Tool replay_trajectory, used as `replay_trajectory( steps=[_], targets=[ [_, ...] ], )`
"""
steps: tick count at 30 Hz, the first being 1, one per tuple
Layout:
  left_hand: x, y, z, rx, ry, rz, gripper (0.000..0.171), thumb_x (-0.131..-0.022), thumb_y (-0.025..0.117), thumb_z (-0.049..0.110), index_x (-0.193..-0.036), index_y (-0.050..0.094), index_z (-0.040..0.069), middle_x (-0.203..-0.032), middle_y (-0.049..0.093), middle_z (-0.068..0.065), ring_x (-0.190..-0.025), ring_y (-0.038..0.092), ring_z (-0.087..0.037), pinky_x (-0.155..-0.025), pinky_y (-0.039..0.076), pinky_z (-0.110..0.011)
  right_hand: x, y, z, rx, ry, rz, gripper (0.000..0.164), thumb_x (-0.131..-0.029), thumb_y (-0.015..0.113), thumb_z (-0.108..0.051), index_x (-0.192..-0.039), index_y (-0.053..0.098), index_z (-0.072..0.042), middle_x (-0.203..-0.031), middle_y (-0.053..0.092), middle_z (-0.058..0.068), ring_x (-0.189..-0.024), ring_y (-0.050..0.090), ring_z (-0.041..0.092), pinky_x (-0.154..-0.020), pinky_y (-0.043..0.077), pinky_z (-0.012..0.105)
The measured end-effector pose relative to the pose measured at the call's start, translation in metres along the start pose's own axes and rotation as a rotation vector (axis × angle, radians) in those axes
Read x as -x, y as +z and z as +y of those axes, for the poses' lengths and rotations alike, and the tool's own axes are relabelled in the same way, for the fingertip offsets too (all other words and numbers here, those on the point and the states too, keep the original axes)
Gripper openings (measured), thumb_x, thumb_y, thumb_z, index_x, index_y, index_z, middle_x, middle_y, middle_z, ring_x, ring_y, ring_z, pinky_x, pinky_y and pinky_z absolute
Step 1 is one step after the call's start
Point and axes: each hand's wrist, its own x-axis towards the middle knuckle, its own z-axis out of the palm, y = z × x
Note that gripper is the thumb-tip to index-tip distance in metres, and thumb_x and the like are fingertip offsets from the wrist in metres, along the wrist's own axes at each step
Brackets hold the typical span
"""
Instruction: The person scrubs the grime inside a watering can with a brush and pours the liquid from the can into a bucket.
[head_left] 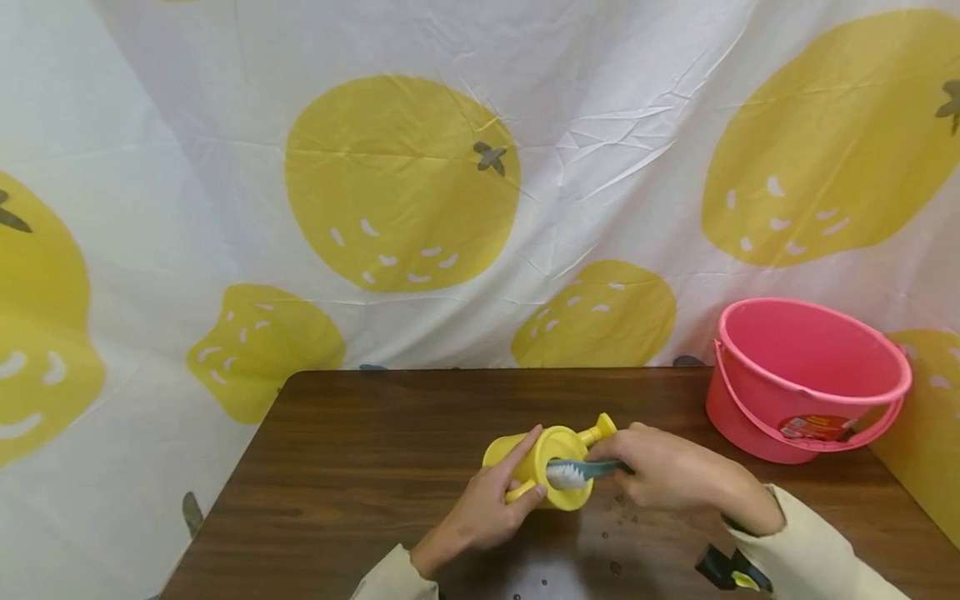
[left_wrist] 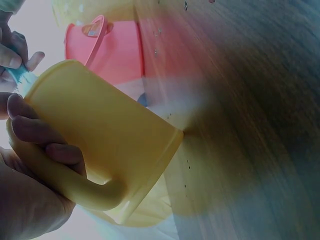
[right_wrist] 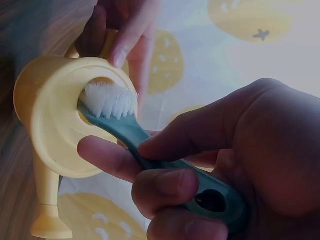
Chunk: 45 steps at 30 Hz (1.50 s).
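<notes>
A yellow watering can (head_left: 537, 467) lies tilted over the table, its round top turned toward the right hand. My left hand (head_left: 491, 500) grips it by the handle (left_wrist: 75, 187), fingers curled through the loop in the left wrist view. My right hand (head_left: 660, 467) holds a teal brush (right_wrist: 135, 137) with white bristles (right_wrist: 109, 100), the thumb pressing along its handle. The brush head is at the opening in the can's top; how far it reaches inside I cannot tell. The can's spout (head_left: 598, 429) points up and right in the head view.
A pink bucket (head_left: 798, 425) with its handle lowered stands at the table's back right. Water drops (head_left: 615, 568) dot the dark wooden table (head_left: 337, 467) near the hands. A lemon-print curtain (head_left: 600, 208) hangs behind. A black object (head_left: 716, 567) shows by the right sleeve.
</notes>
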Motion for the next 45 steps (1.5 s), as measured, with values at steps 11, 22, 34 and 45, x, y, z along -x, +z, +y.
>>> replay_trajectory(
  steps=[11, 22, 34, 45],
  targets=[
    [-0.001, 0.0, 0.0, -0.004, -0.003, 0.005, 0.069, -0.096, 0.061, 0.03, -0.156, 0.028, 0.035, -0.05, 0.039, 0.015, -0.049, 0.043, 0.004, -0.056, 0.038, -0.016, -0.007, 0.01, 0.001, 0.03, 0.006, 0.014, 0.032, -0.084, 0.06, 0.008, -0.108, 0.073, -0.009, -0.09, 0.067, -0.008, -0.068, 0.05, 0.0, -0.063, 0.046, 0.022],
    [-0.001, -0.001, 0.002, -0.035, -0.021, 0.008, 0.069, -0.095, 0.061, 0.033, -0.156, 0.029, 0.036, -0.051, 0.039, 0.015, -0.051, 0.044, 0.003, -0.059, 0.04, -0.018, -0.014, 0.022, -0.006, 0.101, 0.092, 0.01, 0.028, -0.089, 0.059, 0.003, -0.108, 0.072, -0.013, -0.089, 0.065, -0.008, -0.066, 0.049, 0.004, -0.06, 0.045, 0.026],
    [-0.001, 0.001, 0.0, -0.038, -0.014, 0.01, 0.069, -0.095, 0.061, 0.031, -0.156, 0.029, 0.034, -0.051, 0.038, 0.017, -0.049, 0.042, 0.004, -0.056, 0.04, -0.018, -0.016, 0.029, -0.011, 0.197, 0.078, 0.042, 0.029, -0.084, 0.06, 0.004, -0.102, 0.072, -0.015, -0.078, 0.061, -0.01, -0.061, 0.046, 0.004, -0.054, 0.043, 0.027],
    [-0.003, 0.0, 0.0, -0.005, -0.038, -0.009, 0.069, -0.095, 0.061, 0.032, -0.156, 0.028, 0.035, -0.056, 0.045, 0.015, -0.055, 0.047, 0.002, -0.061, 0.043, -0.019, -0.014, 0.025, -0.015, 0.231, 0.118, 0.012, 0.032, -0.084, 0.064, 0.003, -0.111, 0.072, -0.013, -0.089, 0.068, -0.006, -0.062, 0.048, 0.005, -0.054, 0.045, 0.031]
  ],
)
